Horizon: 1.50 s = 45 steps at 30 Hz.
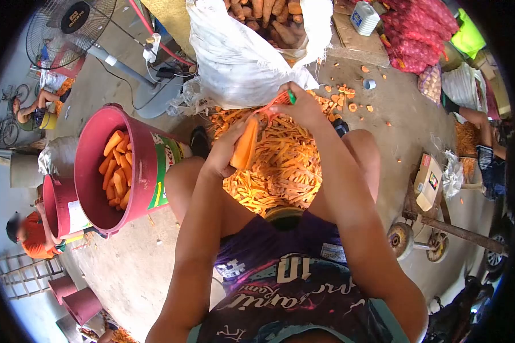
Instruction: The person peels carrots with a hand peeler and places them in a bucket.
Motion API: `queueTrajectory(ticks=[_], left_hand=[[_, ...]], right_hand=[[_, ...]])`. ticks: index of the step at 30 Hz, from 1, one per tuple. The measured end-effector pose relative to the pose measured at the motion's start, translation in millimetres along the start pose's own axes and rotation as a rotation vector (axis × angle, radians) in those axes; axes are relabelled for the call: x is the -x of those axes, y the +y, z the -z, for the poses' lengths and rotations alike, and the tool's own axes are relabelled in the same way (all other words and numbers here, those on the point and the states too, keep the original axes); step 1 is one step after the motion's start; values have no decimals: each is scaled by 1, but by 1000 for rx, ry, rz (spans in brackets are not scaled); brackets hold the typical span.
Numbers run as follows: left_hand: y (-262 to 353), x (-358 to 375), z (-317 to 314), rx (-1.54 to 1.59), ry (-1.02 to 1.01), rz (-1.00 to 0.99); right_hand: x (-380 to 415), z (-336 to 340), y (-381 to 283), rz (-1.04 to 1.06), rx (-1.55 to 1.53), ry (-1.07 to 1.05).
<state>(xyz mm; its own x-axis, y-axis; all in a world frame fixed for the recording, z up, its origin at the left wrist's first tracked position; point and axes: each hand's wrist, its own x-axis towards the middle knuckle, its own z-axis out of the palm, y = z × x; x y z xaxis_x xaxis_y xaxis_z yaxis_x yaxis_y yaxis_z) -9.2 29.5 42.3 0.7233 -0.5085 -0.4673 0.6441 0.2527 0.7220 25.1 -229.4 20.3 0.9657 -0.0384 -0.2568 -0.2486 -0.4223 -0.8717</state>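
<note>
My left hand (226,150) is closed round a peeled orange carrot (245,147), held tilted above the floor. My right hand (300,107) grips a peeler (273,105) with an orange-red body; a bit of green shows at the fingers. The peeler is at the upper end of the carrot; whether its blade touches cannot be made out. Beneath both hands lies a heap of carrot peelings (286,166), between my knees. A white sack (229,68) of unpeeled carrots (272,14) stands open just beyond.
At left stands a red tub (91,171) with peeled carrots (117,171), beside a smaller tub (51,200). A fan (68,23) is at upper left. Carrot ends (343,94), red net sacks (412,34) and a wheeled trolley (429,228) lie rightward. Other people sit at both sides.
</note>
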Motion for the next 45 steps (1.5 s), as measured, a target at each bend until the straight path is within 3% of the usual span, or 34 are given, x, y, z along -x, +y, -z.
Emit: queueTrajectory(ticks=[4, 7, 10, 13, 17, 19, 20, 24, 27, 29, 30, 33, 37, 38, 40, 41, 43, 45], left_hand=[[-2, 1, -4, 45, 84, -88], [-6, -9, 30, 125, 167, -137], [-13, -24, 47, 192, 270, -53], [-11, -23, 12, 266, 282, -49], [-16, -21, 30, 95, -2, 3], [-13, -8, 10, 110, 111, 49], [-12, -4, 7, 78, 121, 64], [1, 6, 9, 93, 82, 37], [-7, -13, 30, 242, 129, -88], [-14, -27, 52, 247, 304, -50], [-15, -27, 50, 258, 260, -57], [-6, -24, 7, 336, 298, -93], [-9, -17, 17, 174, 38, -31], [-10, -17, 18, 175, 39, -31], [-5, -11, 14, 64, 49, 2], [-3, -7, 11, 63, 51, 1], [7, 5, -7, 101, 136, 2], [6, 0, 10, 131, 144, -37]], right_hand=[[-4, 4, -3, 120, 77, 157], [11, -1, -19, 30, 4, 27], [37, -19, -39, 273, 52, -204], [32, -37, -24, 380, 9, -162], [13, -22, -10, 364, -36, -209], [3, -11, -4, 120, 89, 3], [-8, -7, 6, 35, -81, -26], [-16, -1, 9, 88, 61, 169], [10, -8, -23, 32, 70, 73], [20, -21, -22, 385, 65, 0], [34, -18, -45, 232, 41, -162], [32, -28, -37, 307, -51, -276], [15, -26, -20, 394, -11, -195], [9, -22, -14, 394, -10, -196], [-2, -11, -7, 182, -144, -36], [-7, -8, -3, 184, -146, -38], [-14, -2, 2, 204, 9, 181], [-16, -4, 0, 206, -62, 168]])
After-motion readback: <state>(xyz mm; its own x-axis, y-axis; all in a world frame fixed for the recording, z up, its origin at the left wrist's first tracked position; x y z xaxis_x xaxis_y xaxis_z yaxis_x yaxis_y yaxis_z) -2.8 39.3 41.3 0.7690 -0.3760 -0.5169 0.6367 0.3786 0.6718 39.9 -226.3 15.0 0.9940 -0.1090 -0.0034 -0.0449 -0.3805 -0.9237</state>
